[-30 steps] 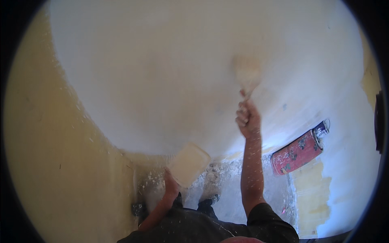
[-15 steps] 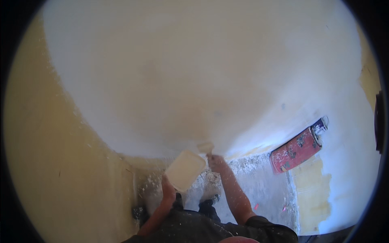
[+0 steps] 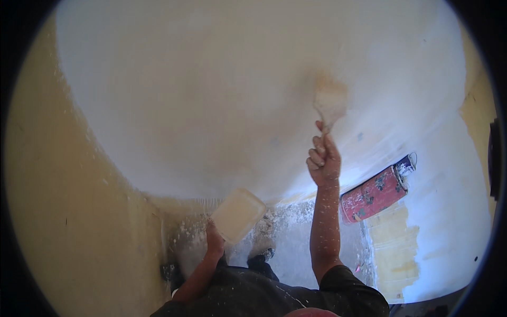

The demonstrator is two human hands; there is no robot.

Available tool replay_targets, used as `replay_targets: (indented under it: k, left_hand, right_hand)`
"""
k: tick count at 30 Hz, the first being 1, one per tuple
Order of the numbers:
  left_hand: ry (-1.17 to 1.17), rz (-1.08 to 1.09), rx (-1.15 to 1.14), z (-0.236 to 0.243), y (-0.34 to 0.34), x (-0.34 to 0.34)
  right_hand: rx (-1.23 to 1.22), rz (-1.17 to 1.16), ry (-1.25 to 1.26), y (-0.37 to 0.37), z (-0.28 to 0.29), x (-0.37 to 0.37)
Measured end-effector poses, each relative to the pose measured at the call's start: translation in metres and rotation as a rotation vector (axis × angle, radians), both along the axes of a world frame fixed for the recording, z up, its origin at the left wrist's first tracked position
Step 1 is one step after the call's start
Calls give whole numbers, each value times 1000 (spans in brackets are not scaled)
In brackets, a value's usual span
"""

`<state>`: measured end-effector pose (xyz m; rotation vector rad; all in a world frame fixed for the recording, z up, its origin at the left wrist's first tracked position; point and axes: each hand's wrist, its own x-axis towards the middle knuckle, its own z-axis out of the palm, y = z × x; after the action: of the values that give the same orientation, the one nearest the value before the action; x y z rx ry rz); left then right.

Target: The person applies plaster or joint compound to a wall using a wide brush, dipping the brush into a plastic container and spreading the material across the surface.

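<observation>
My right hand (image 3: pixel 323 161) is raised on a paint-flecked arm, fingers wrapped round the handle of a wide brush (image 3: pixel 330 98) with pale, paint-coated bristles, blurred at the wall (image 3: pixel 211 84) in front of me. The wall is mostly whitish with uneven beige patches. Low at centre, my left hand (image 3: pixel 214 235) grips the side of a pale rectangular plastic container (image 3: pixel 237 214) with cream contents, well below the brush.
Yellow wall (image 3: pixel 68 222) rises on the left. At right stands a worn red drum (image 3: pixel 369 195) with a small dark paint can (image 3: pixel 405 165) on top, beside a partly whitened wall (image 3: pixel 443 227). Below me is a paint-splattered grey floor (image 3: pixel 293 238), with my dark shoes on it.
My right hand dropped to the container about half a second ago and is now back up on the wall with the brush. The container has shifted slightly up and left.
</observation>
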<state>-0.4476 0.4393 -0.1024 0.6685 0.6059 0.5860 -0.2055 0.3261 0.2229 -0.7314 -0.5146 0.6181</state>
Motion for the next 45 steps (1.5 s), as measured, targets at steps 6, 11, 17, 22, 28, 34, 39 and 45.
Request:
replay_targets:
  k: [6, 11, 17, 22, 28, 34, 39, 45]
  left_hand:
    - [32, 35, 32, 12, -3, -4]
    - [54, 15, 5, 11, -9, 2]
    - [183, 77, 169, -7, 17, -7]
    - [252, -67, 413, -30, 19, 13]
    - [491, -188, 866, 21, 16, 38]
    - [301, -142, 474, 67, -7, 57]
    - [299, -229, 437, 81, -25, 58]
    - [373, -199, 586, 56, -32, 51]
  right_hand:
    - [-210, 73, 333, -1, -174, 12]
    - [-498, 216, 726, -56, -320, -13]
    - [-645, 119, 406, -56, -242, -69]
    - [-780, -97, -63, -83, -165, -62]
    - [-1182, -134, -508, -77, -108, -75]
    - [-1489, -43, -904, -77, -106, -96]
    - [-1561, -30, -1024, -75, -117, -100]
    - [-1517, -117, -878, -71, -137, -114]
